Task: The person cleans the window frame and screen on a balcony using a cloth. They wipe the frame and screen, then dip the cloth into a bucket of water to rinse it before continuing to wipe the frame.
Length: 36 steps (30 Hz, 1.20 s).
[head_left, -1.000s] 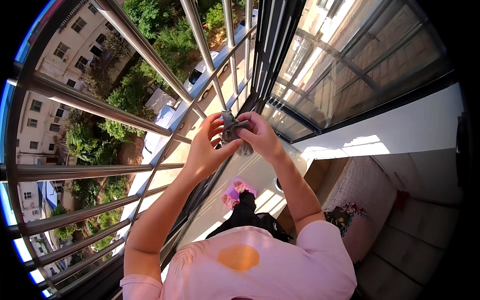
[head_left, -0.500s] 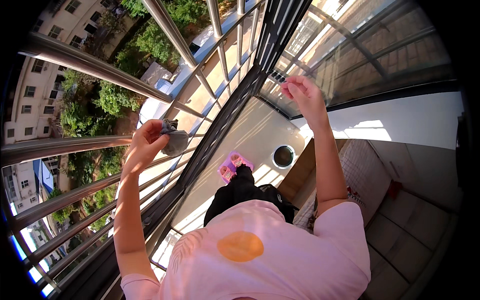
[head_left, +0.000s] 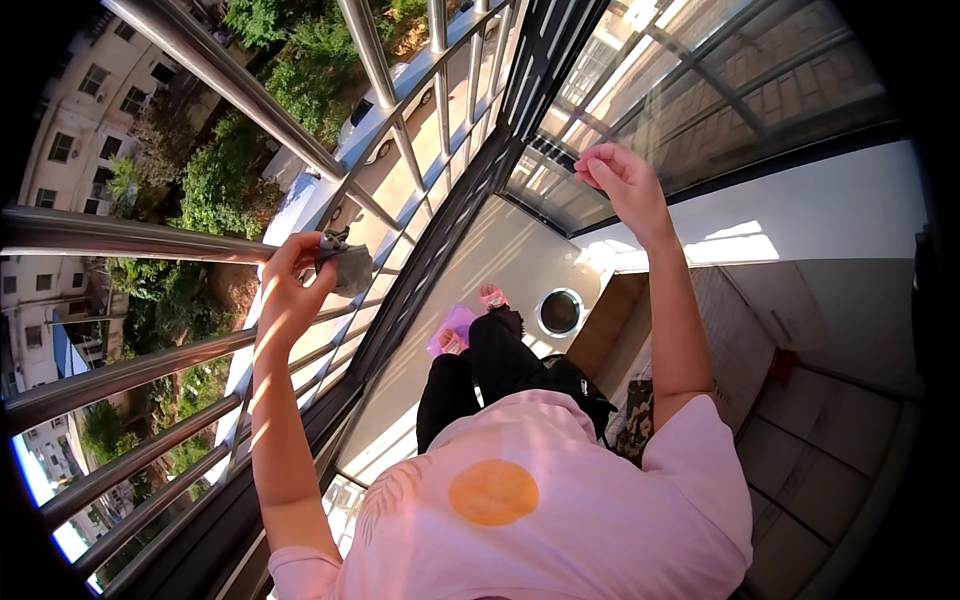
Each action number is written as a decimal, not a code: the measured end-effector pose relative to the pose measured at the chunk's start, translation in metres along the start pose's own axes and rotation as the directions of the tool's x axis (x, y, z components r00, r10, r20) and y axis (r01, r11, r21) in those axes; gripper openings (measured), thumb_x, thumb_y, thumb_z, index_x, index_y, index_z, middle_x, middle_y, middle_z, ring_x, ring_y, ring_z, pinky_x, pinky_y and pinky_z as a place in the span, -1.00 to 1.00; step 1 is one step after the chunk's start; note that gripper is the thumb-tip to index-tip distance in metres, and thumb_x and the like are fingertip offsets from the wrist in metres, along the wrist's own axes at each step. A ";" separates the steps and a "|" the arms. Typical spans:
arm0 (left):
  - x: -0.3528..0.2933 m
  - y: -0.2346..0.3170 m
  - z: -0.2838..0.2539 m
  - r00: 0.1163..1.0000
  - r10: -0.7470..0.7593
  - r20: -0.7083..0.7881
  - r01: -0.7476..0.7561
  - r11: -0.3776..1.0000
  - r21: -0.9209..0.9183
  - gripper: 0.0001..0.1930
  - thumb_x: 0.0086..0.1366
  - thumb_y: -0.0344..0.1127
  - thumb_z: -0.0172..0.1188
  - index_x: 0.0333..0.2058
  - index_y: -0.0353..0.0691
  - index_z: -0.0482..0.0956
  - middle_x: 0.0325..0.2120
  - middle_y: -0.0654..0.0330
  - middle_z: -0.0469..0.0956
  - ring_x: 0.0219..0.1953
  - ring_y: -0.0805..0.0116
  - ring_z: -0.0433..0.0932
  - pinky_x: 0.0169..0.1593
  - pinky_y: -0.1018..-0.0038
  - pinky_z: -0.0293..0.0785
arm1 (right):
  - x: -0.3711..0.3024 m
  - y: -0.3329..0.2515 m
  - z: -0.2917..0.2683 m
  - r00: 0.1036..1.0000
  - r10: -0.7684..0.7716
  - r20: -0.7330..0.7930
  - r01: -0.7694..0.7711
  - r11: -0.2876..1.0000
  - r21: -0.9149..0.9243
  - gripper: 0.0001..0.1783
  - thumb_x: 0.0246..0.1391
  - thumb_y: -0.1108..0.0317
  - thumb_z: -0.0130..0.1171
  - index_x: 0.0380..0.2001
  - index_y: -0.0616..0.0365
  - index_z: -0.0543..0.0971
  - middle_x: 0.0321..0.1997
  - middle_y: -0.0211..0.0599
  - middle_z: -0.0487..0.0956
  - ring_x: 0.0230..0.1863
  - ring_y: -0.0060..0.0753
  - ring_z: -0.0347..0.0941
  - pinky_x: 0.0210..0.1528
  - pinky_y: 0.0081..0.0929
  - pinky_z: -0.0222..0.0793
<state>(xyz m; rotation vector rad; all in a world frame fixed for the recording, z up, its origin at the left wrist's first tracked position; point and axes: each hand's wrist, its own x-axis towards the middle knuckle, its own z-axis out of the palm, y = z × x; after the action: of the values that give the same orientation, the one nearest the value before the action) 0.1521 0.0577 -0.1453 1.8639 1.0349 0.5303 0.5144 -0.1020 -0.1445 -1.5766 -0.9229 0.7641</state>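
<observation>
A small bunched grey cloth (head_left: 353,270) hangs from the fingertips of my left hand (head_left: 290,290), which is closed on it beside the metal railing bars (head_left: 150,235). My right hand (head_left: 630,195) is raised in front of the window glass (head_left: 740,100) at the upper right. Its thumb and fingers are pinched together; anything between them is too small to make out. Below, one foot in a pink slipper (head_left: 450,343) rests on a purple stool or mat (head_left: 463,320), and the other pink slipper (head_left: 491,297) is off it.
A round dark-filled basin (head_left: 560,313) with a pale rim stands on the floor near a wooden cabinet (head_left: 608,320). A black window frame (head_left: 440,245) runs along the railing. Outside the bars are trees (head_left: 225,190), parked vehicles and buildings. A white wall (head_left: 850,215) lies right.
One foot has come off the purple thing, forward and to the right. The camera view has shifted. My left hand keeps the grey cloth; my right hand stays raised and pinched.
</observation>
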 end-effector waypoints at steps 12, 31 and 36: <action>0.019 -0.024 0.088 0.979 0.040 -0.199 -0.101 0.945 -0.311 -0.78 0.08 -0.59 0.09 -0.24 -0.35 0.44 -0.40 0.26 0.46 -0.36 0.57 0.43 -0.22 0.64 0.37 | 0.117 0.055 -0.104 0.626 -0.720 -0.299 0.193 0.515 -0.835 -0.84 0.04 0.42 0.03 -0.34 0.26 0.52 -0.33 -0.15 0.55 -0.29 -0.14 0.48 -0.21 -0.38 0.39; 0.340 0.135 0.280 0.777 0.219 -0.590 -0.480 0.812 -0.331 -0.74 0.10 -0.45 0.22 -0.22 -0.29 0.41 -0.44 0.22 0.49 -0.41 0.52 0.43 -0.29 0.62 0.37 | 0.168 0.053 -0.234 0.373 -0.927 0.044 0.422 0.127 -0.898 -0.82 -0.11 0.64 0.10 -0.36 0.25 0.50 -0.39 -0.21 0.51 -0.39 -0.23 0.47 -0.35 -0.45 0.40; 0.365 0.142 0.290 0.666 0.287 -0.688 -0.522 0.838 -0.156 -0.76 0.07 -0.38 0.27 -0.30 -0.26 0.45 -0.47 0.20 0.50 -0.46 0.49 0.44 -0.31 0.56 0.39 | 0.174 0.052 -0.243 0.321 -0.939 0.120 0.459 0.043 -0.887 -0.80 -0.17 0.65 0.12 -0.39 0.22 0.51 -0.40 -0.23 0.50 -0.40 -0.21 0.47 -0.37 -0.41 0.41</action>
<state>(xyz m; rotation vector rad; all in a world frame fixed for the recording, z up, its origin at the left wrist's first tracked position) 0.6218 0.1799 -0.1857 1.6090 0.8380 1.6212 0.8161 -0.0717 -0.1499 -1.5139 -1.5933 -1.0986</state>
